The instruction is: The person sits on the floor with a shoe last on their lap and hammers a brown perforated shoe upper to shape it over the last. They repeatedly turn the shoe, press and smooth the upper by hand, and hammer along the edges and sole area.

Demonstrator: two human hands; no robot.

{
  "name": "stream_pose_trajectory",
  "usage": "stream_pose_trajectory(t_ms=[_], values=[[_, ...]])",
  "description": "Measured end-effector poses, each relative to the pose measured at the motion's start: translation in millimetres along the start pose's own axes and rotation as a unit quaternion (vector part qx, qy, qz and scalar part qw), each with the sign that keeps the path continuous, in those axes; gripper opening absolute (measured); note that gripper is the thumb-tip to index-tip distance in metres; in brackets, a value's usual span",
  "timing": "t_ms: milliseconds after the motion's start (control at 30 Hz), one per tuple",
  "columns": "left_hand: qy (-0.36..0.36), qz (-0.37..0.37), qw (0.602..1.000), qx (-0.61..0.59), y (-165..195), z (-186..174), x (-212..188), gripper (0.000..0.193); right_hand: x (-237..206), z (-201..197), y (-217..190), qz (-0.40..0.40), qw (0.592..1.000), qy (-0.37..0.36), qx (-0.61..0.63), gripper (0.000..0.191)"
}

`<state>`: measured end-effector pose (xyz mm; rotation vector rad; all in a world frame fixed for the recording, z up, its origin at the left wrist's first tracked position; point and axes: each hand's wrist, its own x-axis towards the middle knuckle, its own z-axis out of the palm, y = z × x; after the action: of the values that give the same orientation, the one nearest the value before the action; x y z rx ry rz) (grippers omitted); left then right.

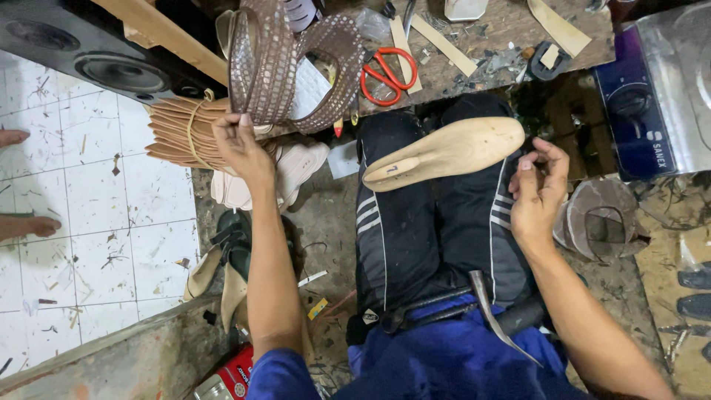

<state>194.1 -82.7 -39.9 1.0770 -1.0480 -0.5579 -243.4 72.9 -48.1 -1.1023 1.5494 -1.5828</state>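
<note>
Fingers (235,127) of left hand (238,147) pinching one studded brown strap (266,67), right hand (537,194) pinching one wooden last (452,150)

Shoemaker's workshop: wooden last (448,152), scissors (388,72)

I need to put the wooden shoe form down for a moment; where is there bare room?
Bare tiled floor left of the tied bundle of soles. The workbench is crowded with scissors, strips and scraps. The lap under the shoe form is free below it.
</note>
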Motion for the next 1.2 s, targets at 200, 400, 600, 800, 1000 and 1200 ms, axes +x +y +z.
stream_pose_trajectory(t_ms=[200, 400, 600, 800, 1000, 1200], values=[[-0.017, 0.034, 0.997, -0.062, 53.7, -2.5, -36.0, 0.013, 5.1, -5.7, -22.7, -0.037, 0.992, 0.043, 0.116, 0.029], [-0.166, 0.098, 0.981, 0.022, 144.1, 22.3, -118.9, 0.029, 17.7, -27.7, -80.4, 0.085, 0.964, -0.137, 0.213, 0.034], [-0.331, 0.285, 0.890, 0.134, 185.2, 45.6, -140.9, 0.027, 30.1, -27.7, -73.8, 0.119, 0.959, -0.110, 0.234, 0.023], [-0.430, 0.323, 0.815, 0.215, 205.7, 43.8, -137.5, 0.025, 26.5, -43.7, -34.5, 0.054, 0.966, -0.051, 0.249, 0.017], [-0.384, 0.421, 0.794, 0.211, 206.6, 53.0, -142.4, 0.016, 23.7, -50.1, -9.1, 0.058, 0.955, -0.055, 0.286, 0.018], [-0.332, 0.276, 0.892, 0.132, 203.3, 59.5, -149.1, 0.019, 22.0, -53.2, -12.3, 0.111, 0.941, -0.077, 0.309, 0.016]])
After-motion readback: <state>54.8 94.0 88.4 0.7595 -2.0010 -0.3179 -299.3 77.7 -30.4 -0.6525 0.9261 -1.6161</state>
